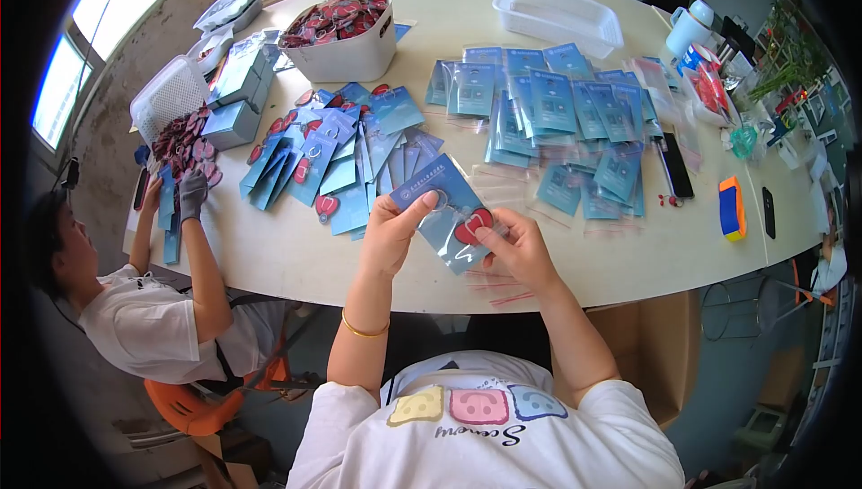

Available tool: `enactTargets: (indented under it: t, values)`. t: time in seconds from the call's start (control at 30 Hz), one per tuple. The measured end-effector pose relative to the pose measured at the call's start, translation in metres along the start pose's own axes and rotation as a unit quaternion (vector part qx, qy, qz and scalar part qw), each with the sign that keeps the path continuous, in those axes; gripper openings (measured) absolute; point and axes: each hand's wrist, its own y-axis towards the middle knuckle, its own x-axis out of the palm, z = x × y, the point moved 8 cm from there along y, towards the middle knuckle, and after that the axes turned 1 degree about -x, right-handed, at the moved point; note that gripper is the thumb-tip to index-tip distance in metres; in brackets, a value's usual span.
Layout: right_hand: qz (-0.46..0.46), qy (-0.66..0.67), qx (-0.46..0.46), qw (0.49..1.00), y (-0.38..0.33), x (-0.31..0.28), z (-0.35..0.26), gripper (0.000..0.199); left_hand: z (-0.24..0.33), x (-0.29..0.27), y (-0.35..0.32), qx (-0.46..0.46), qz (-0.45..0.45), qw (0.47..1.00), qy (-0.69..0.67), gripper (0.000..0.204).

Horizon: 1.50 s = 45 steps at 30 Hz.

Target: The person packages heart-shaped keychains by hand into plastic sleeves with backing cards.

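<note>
My left hand (392, 230) is closed on the left edge of a blue card (439, 236), its thumb pressed on the front near a metal ring. Attached to that ring, a red rounded key ring tag (472, 223) lies against the card's lower right part. My right hand (519, 248) pinches the tag, with the thumb on its face. The card is tilted and held above the near table edge. Clear plastic zip bags (503, 281) lie beneath my right hand. To the left is a loose heap of blue cards (346, 175), some with red tags.
Bagged blue cards (552, 103) are piled right of centre. A white bin (346, 60) of red tags and a clear tray (557, 26) stand farther back. A phone (675, 166) and tape roll (732, 209) lie right. A co-worker (148, 309) handles cards at left.
</note>
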Motion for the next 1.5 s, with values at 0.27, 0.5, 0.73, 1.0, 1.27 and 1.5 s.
enactTargets:
  t: [0.27, 0.5, 0.73, 1.0, 1.27, 1.5]
  values:
    - [-0.092, 0.171, -0.011, 0.981, -0.008, 0.013, 0.013, 0.021, 0.011, 0.006, -0.004, 0.009, -0.021, 0.997, -0.075, 0.012]
    - [0.031, 0.124, 0.027, 0.991, -0.007, -0.012, 0.037, 0.021, -0.01, 0.018, -0.013, -0.027, -0.061, 0.998, 0.005, 0.019]
    - [0.075, 0.015, 0.053, 0.996, 0.01, -0.023, 0.017, 0.023, -0.04, 0.002, 0.006, 0.01, -0.081, 0.966, 0.247, 0.031]
    - [0.333, -0.634, -0.236, 0.657, 0.097, -0.078, -0.114, 0.035, 0.043, -0.066, 0.07, 0.216, 0.168, 0.579, 0.768, 0.045]
    - [0.119, -0.559, 0.015, 0.82, 0.242, 0.013, 0.033, 0.043, 0.02, -0.069, 0.072, 0.179, 0.186, 0.579, 0.774, 0.051]
    - [0.172, -0.435, 0.004, 0.884, 0.269, -0.011, 0.047, 0.029, 0.021, -0.065, 0.073, 0.177, 0.153, 0.613, 0.755, 0.053]
